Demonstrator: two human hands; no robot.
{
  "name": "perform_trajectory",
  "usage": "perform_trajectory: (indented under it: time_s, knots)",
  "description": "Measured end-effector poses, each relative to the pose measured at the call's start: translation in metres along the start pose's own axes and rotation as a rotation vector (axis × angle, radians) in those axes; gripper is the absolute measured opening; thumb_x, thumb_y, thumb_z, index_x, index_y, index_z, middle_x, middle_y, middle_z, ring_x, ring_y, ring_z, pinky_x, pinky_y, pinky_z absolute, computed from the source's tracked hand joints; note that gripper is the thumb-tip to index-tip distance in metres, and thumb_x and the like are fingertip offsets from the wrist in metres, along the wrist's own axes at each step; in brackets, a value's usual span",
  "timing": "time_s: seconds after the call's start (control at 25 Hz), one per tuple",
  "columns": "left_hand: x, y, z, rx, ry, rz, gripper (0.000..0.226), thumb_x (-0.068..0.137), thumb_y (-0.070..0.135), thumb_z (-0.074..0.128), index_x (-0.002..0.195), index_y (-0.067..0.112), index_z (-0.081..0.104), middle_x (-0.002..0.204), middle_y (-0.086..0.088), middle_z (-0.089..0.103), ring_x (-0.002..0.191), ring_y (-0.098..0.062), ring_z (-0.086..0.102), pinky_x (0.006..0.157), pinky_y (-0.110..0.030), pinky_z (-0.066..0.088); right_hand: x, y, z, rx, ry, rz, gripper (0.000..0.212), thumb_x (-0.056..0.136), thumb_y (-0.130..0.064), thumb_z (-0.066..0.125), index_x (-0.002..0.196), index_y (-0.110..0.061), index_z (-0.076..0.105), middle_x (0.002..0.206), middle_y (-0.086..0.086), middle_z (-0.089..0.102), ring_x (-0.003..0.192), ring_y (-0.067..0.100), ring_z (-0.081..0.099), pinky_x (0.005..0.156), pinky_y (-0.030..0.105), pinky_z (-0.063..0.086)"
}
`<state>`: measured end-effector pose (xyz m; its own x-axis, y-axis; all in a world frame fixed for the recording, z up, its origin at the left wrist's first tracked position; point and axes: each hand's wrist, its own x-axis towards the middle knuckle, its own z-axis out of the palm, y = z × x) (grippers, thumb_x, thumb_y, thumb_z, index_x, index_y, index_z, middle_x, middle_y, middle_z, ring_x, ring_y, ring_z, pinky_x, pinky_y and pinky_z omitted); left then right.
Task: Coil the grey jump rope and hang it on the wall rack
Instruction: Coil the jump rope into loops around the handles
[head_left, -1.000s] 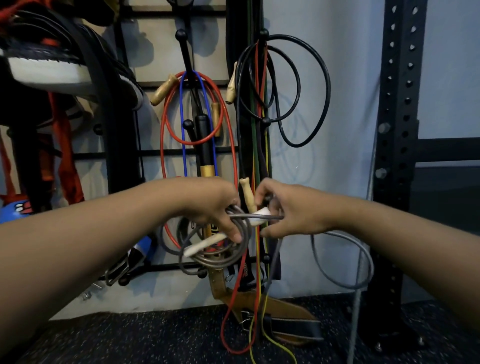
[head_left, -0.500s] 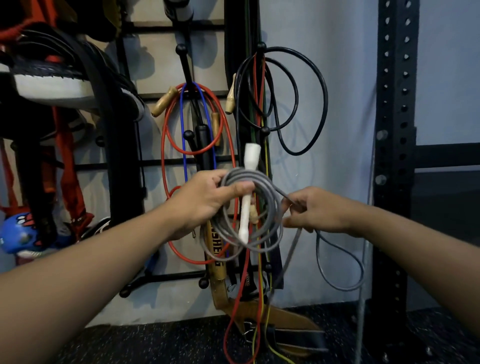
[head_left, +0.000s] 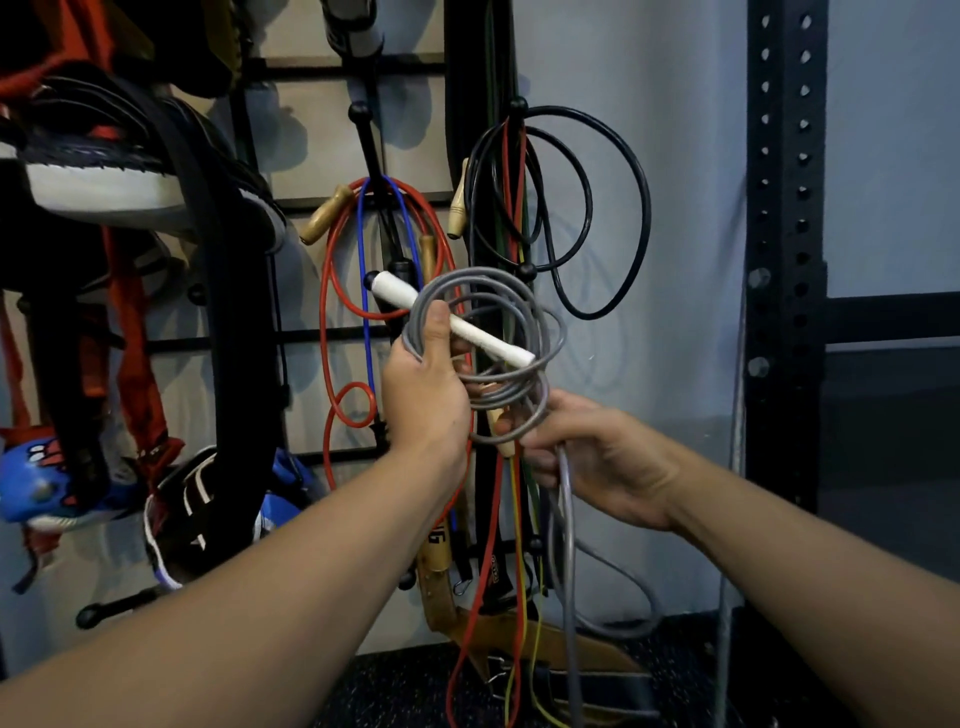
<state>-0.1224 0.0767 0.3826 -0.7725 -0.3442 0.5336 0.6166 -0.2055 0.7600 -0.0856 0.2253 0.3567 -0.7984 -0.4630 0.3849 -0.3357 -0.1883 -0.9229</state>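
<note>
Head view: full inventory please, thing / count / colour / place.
grey jump rope: 1, grey with white handle, coiled in left hand, tail hanging to floor
red rope: 1, red, on wall rack
blue rope: 1, blue, beside red
black rope: 1, black, right peg
wall rack: 1, black, on wall
steel upright: 1, black, far right
left hand: gripping coil
right hand: holding the rope's loose run

coiled rope (head_left: 493, 332) before wall rack (head_left: 363, 67); upright post (head_left: 784, 260) right
</note>
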Motion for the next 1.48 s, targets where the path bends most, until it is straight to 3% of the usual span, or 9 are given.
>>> perform_trajectory:
  time_s: [0.32, 0.44, 0.56, 0.68, 0.84, 0.96, 1.08, 1.2, 1.48]
  knots:
    - [-0.015, -0.004, 0.006, 0.106, 0.084, -0.016, 0.040, 0.106, 0.050, 0.037, 0.114, 0.014, 0.052, 0.082, 0.003, 0.060, 0.068, -0.008, 0.057, 0.055, -0.014, 0.043, 0.021, 0.015, 0.015, -0.091, 0.383, -0.028, 0.044, 0.087, -0.062, 0.067, 0.102, -0.021, 0.064, 0.074, 0.002, 0.050, 0.062, 0.016, 0.042, 0.062, 0.030, 0.034]
    - [-0.018, -0.007, 0.000, 0.178, 0.017, -0.015, 0.040, 0.107, 0.049, 0.035, 0.127, 0.016, 0.047, 0.105, 0.006, 0.063, 0.087, 0.002, 0.057, 0.069, -0.010, 0.042, 0.026, 0.015, 0.021, -0.152, 0.476, -0.034, 0.035, 0.091, -0.061, 0.062, 0.096, -0.026, 0.064, 0.064, -0.006, 0.046, 0.057, 0.011, 0.040, 0.058, 0.028, 0.033]
    - [-0.016, -0.020, -0.012, 0.114, -0.106, -0.067, 0.037, 0.106, 0.051, 0.035, 0.127, 0.025, 0.050, 0.121, 0.004, 0.073, 0.115, -0.012, 0.068, 0.104, -0.038, 0.050, 0.028, 0.010, 0.025, -0.183, 0.490, -0.042, 0.029, 0.097, -0.053, 0.059, 0.097, -0.026, 0.069, 0.058, -0.009, 0.055, 0.052, 0.008, 0.048, 0.053, 0.026, 0.037]
    - [-0.013, -0.024, -0.024, 0.069, -0.219, -0.184, 0.051, 0.105, 0.055, 0.037, 0.136, 0.019, 0.056, 0.119, 0.001, 0.078, 0.116, -0.017, 0.071, 0.109, -0.049, 0.050, 0.031, 0.006, 0.029, -0.204, 0.506, -0.076, 0.024, 0.101, -0.040, 0.059, 0.092, -0.020, 0.070, 0.064, -0.003, 0.064, 0.053, 0.011, 0.058, 0.049, 0.027, 0.045]
    - [-0.011, -0.006, -0.043, 0.359, -0.496, -0.332, 0.059, 0.103, 0.062, 0.034, 0.119, 0.020, 0.071, 0.109, -0.003, 0.081, 0.107, -0.020, 0.074, 0.103, -0.047, 0.053, 0.036, 0.004, 0.022, -0.363, 0.576, -0.132, 0.025, 0.102, -0.034, 0.057, 0.087, -0.017, 0.067, 0.079, 0.015, 0.073, 0.070, 0.025, 0.067, 0.074, 0.052, 0.059]
    - [-0.009, 0.039, -0.054, 1.012, -0.503, -0.194, 0.071, 0.097, 0.067, 0.036, 0.086, 0.009, 0.075, 0.078, -0.007, 0.078, 0.071, -0.022, 0.075, 0.074, -0.041, 0.062, 0.035, 0.000, 0.010, -0.600, 0.532, -0.143, 0.026, 0.103, -0.033, 0.057, 0.090, -0.013, 0.068, 0.074, 0.006, 0.063, 0.069, 0.021, 0.058, 0.070, 0.047, 0.053]
    - [0.019, 0.083, -0.052, 1.257, -0.426, 0.432, 0.050, 0.084, 0.064, 0.065, 0.094, 0.015, 0.062, 0.089, -0.001, 0.069, 0.078, -0.019, 0.064, 0.064, -0.030, 0.046, 0.034, -0.007, 0.006, -0.795, 0.422, -0.151, 0.029, 0.103, -0.032, 0.056, 0.096, -0.006, 0.067, 0.075, 0.006, 0.061, 0.069, 0.021, 0.057, 0.065, 0.046, 0.050]
    - [0.039, 0.099, -0.034, 1.203, -0.878, 0.225, 0.080, 0.070, 0.062, 0.083, 0.134, 0.029, 0.048, 0.127, 0.013, 0.060, 0.110, -0.009, 0.061, 0.087, -0.021, 0.044, 0.035, -0.018, 0.010, -0.949, 0.291, -0.168, 0.021, 0.103, -0.032, 0.057, 0.087, -0.020, 0.065, 0.073, -0.005, 0.061, 0.063, 0.005, 0.056, 0.060, 0.027, 0.046]
    - [0.044, 0.073, -0.015, 1.294, -1.063, 0.064, 0.069, 0.069, 0.077, 0.068, 0.090, 0.012, 0.078, 0.070, 0.003, 0.068, 0.065, -0.011, 0.059, 0.064, -0.026, 0.045, 0.029, -0.018, 0.003, -1.162, 0.104, -0.285, 0.016, 0.097, -0.023, 0.066, 0.093, -0.008, 0.065, 0.078, -0.003, 0.061, 0.071, 0.013, 0.055, 0.068, 0.032, 0.047]
